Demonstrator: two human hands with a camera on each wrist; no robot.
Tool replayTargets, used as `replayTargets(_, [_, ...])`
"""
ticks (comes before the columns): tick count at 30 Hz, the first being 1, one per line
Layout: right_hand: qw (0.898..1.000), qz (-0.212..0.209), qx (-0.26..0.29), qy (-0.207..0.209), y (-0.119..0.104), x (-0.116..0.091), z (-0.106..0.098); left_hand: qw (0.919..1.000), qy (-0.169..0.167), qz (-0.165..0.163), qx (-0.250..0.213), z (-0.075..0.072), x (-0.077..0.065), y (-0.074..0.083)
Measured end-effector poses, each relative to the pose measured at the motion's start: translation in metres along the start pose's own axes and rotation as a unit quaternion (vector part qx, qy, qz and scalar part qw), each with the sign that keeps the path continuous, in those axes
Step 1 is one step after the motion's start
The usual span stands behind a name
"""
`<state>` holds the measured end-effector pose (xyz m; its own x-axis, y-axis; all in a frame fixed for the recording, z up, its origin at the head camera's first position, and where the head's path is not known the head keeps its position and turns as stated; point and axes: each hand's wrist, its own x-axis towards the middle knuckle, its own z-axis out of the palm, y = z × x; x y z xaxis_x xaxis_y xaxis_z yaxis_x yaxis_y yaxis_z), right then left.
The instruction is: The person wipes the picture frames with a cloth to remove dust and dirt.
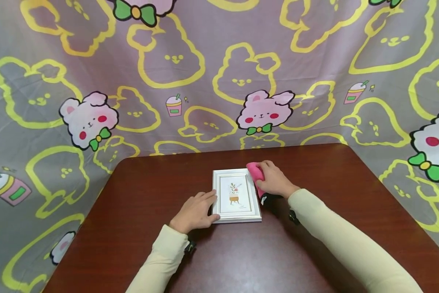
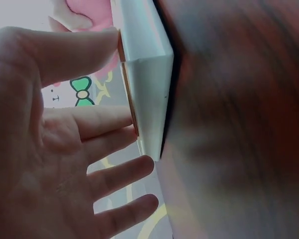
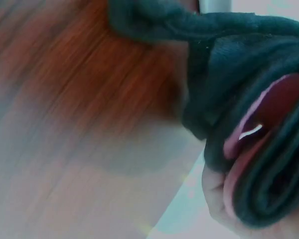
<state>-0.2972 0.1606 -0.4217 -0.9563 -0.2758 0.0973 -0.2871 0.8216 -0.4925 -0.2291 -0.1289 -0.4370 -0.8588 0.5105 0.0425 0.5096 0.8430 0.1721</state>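
A white picture frame (image 1: 237, 217) with a potted-plant print (image 1: 234, 195) lies face up on the brown table. My left hand (image 1: 195, 212) rests on its left border, thumb near the lower corner and fingers spread. In the left wrist view, thumb and fingertips touch the face edge of the frame (image 2: 150, 94), while the other fingers extend past it. My right hand (image 1: 274, 179) grips a folded pink cloth (image 1: 255, 172) along the frame's right border. The right wrist view shows the cloth's dark edging (image 3: 209, 74) in thick folds, with pink inside; most of that hand is hidden.
The dark brown wooden table (image 1: 149, 183) extends around the frame on all sides. Behind it hangs a grey curtain (image 1: 204, 69) with yellow outlines and cartoon bunnies, close to the table's back edge. Dark wrist straps (image 1: 294, 217) show at the sleeves.
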Motion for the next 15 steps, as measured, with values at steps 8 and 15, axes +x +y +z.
replayTargets(8, [0.995,0.003,-0.094,-0.042,-0.009,0.009,0.020,0.9993,-0.027,-0.022,-0.017,0.006,0.000,0.002])
replayTargets(15, [0.976,-0.055,-0.191,-0.087,-0.010,0.010,0.031,0.9989,-0.035,-0.031,-0.008,0.002,0.001,0.001])
